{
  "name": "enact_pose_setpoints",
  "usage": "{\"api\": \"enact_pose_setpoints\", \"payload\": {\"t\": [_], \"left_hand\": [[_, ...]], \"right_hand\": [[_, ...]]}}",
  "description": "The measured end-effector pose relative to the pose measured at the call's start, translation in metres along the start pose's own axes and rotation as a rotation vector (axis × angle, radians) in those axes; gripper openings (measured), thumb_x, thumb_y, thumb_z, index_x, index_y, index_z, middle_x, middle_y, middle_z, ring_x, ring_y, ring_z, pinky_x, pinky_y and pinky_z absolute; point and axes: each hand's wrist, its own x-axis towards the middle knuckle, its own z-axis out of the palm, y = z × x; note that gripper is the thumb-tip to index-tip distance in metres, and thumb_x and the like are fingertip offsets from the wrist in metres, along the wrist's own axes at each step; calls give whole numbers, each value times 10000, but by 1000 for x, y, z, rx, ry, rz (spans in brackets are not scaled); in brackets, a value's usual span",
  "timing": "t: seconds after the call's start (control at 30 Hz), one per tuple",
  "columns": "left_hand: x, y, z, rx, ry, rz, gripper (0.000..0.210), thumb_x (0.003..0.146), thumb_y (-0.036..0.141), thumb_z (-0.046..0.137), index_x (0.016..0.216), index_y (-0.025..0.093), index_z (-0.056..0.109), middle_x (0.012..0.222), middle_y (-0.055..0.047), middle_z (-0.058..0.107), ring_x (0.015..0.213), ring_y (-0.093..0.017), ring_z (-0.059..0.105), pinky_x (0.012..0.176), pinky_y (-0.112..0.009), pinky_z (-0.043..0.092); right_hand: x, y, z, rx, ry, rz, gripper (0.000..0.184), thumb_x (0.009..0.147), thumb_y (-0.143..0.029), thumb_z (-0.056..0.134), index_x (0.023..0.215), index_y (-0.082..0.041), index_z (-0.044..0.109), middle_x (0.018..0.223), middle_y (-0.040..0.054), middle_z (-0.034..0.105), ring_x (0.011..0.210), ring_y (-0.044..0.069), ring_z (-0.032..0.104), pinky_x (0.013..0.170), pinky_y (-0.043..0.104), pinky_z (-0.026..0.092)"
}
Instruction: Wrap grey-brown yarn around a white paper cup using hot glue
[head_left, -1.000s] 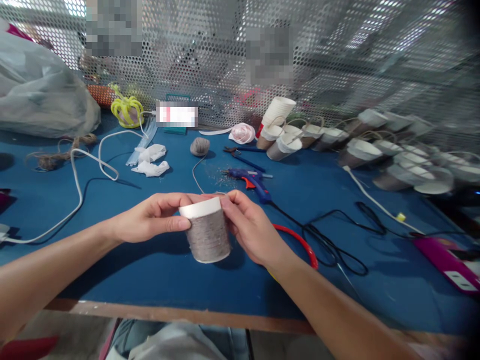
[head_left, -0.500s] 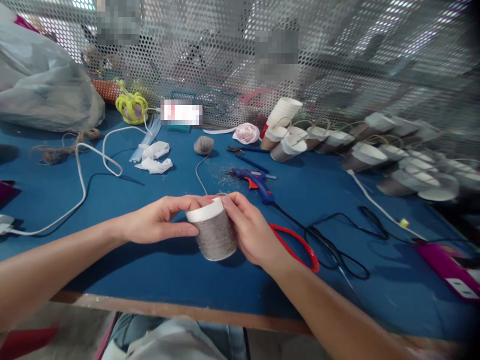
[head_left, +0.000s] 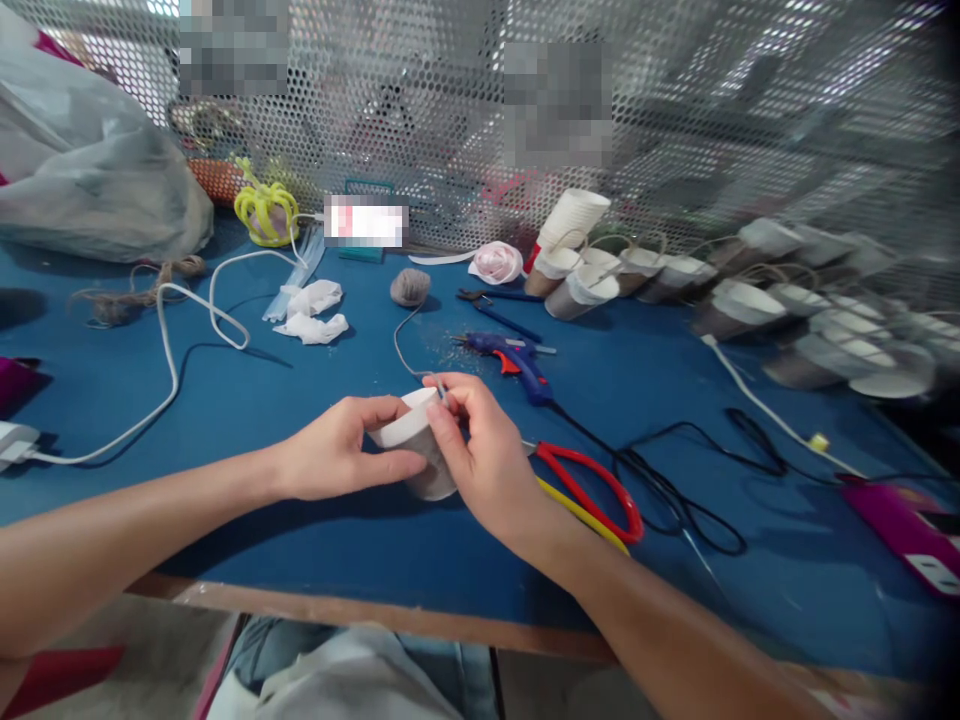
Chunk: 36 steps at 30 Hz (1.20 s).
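Observation:
A white paper cup [head_left: 405, 428], its side wound with grey yarn below a bare white rim, is tilted above the table in front of me. My left hand [head_left: 341, 450] grips it from the left, fingers inside the mouth and thumb along the outer wall. On the right, my right hand [head_left: 484, 455] pinches the grey yarn between thumb and fingers beside the rim. From there the strand runs back to a small grey yarn ball [head_left: 410, 288]. My right hand hides part of the cup's side.
Right of my hands lie a blue glue gun [head_left: 517, 362], pliers [head_left: 502, 312] and red-and-yellow-handled scissors [head_left: 592, 490]. Several wrapped cups [head_left: 585, 290] stand at the back right. A white cable [head_left: 169, 370] crosses the left side; tissue scraps [head_left: 311, 310] lie behind my left hand.
My right hand has gone from holding the cup's side to pinching yarn at its rim. The cup has turned in my left hand, and the scissors' yellow handle now shows.

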Motion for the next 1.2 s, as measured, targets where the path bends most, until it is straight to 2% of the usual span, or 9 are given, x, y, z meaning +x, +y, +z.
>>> {"api": "enact_pose_setpoints", "payload": {"t": [0.07,0.2,0.33,0.5,0.7,0.83,0.9,1.07,1.2], "left_hand": [[0,2,4,-28,48,-41,190,732,289,551,788,110,522,692,13,521,629,-88,451,582,-195,381],[1,3,8,-52,105,-61,141,736,257,515,746,116,516,661,21,508,623,-88,439,582,-198,367],[2,0,8,-25,146,-49,102,719,218,483,686,123,502,627,28,476,608,-89,406,570,-203,347],[2,-2,8,-42,140,-46,89,699,211,472,662,132,488,604,36,434,590,-88,379,561,-207,335],[2,-1,6,-82,123,-43,105,700,222,482,642,135,470,597,38,419,583,-86,371,560,-209,320],[3,0,4,-78,97,-18,96,712,201,483,647,130,482,614,33,449,605,-89,402,594,-213,336],[2,0,3,-92,72,-10,85,720,195,486,674,124,499,631,27,476,617,-93,427,612,-219,354],[2,-5,3,-98,47,42,112,749,216,506,700,118,525,668,2,534,660,-113,482,668,-249,411],[4,-13,4,-175,51,90,145,762,233,525,823,109,571,837,-53,614,832,-167,541,820,-318,418]], "right_hand": [[-1,1,2,-62,28,-85,100,855,-243,397,762,-214,376,1006,115,545,956,187,541,746,344,450],[0,-1,3,-159,65,-183,105,855,-231,397,761,-219,353,1007,123,536,992,197,531,762,354,451],[0,-5,2,-213,31,-150,116,860,-261,382,754,-225,351,1034,130,527,991,212,532,756,366,453],[-1,-7,2,-191,4,-124,106,855,-260,389,756,-229,363,1047,127,517,988,217,525,774,387,439],[4,-7,-5,72,-51,0,82,834,-258,432,766,-211,429,1016,96,526,994,193,514,848,382,411],[16,-8,-18,307,-107,159,83,805,-276,487,789,-196,499,1044,69,558,904,166,557,783,332,453],[25,-14,-24,355,-151,186,90,784,-278,518,782,-189,532,978,50,594,834,151,576,741,306,465],[59,-40,-24,226,-260,71,79,743,-239,555,704,-174,579,686,-12,605,623,109,544,599,247,439],[90,-52,5,109,-344,-66,56,712,-179,556,672,-151,583,627,-14,580,596,99,520,574,235,403]]}}
